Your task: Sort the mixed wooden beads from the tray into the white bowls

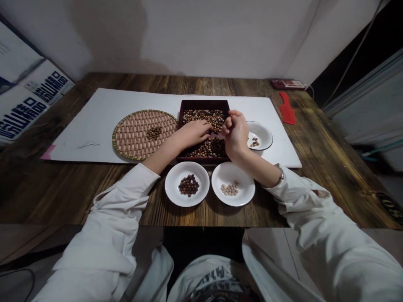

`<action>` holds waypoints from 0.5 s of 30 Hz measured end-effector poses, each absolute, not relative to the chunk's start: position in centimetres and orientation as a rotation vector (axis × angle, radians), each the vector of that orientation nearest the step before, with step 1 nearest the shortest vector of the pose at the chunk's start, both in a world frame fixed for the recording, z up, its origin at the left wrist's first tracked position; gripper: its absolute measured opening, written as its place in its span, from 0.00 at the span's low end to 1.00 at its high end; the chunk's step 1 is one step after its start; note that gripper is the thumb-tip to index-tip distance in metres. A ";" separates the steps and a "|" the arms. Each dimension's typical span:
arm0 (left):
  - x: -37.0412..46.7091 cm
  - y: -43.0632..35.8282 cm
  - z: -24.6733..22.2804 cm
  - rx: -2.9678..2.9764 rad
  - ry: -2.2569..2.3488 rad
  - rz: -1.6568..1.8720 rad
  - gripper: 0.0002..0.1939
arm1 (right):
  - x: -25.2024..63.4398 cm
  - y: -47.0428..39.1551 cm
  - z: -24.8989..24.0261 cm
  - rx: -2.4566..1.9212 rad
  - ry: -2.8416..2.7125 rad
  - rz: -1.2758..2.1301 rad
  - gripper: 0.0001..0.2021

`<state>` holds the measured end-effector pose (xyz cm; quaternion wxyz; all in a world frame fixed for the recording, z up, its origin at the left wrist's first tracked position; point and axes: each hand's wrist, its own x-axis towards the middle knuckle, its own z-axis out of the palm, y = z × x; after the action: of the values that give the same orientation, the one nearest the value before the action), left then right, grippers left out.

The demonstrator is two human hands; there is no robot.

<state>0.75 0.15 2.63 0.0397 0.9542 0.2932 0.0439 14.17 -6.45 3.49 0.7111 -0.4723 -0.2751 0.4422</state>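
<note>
My left hand (197,131) reaches into a dark red box (204,105) of mixed brown, yellow and pale beads (201,115). Its fingers are stretched over the beads, thumb a little apart. Above the box's right side my right hand (235,133) is raised with its fingers curled in; whatever lies inside them is hidden. A white bowl of dark brown beads (189,186) and another with pale beads (229,188) stand before the box. Partly behind my right hand is a third white bowl (266,135) with a few brownish beads. A round woven tray (129,136) on the left holds a small brown-bead pile (154,133).
The box and woven tray lie on a white board (82,126) on a wooden table (330,176). To the right are a red scraper-like tool (286,110) and a dark red device (288,84) with a cable. Printed cartons (28,96) stand at left, a wall behind.
</note>
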 end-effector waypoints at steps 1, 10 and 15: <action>0.7 0.1 2.6 2.926 0.900 0.135 0.17 | 14.2 -6.4 3.4 -1.055 -0.606 0.967 0.05; 0.7 0.2 2.5 2.925 0.895 0.140 0.17 | 15.0 -5.8 2.1 -0.876 -0.554 1.099 0.06; 0.7 0.0 2.7 2.919 0.911 0.110 0.17 | 14.9 -5.8 2.3 -0.902 -0.507 1.088 0.04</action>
<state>0.73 0.01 2.71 0.0406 0.9532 0.2976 0.0359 14.90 -5.79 2.33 0.7311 -0.4099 -0.2305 0.4944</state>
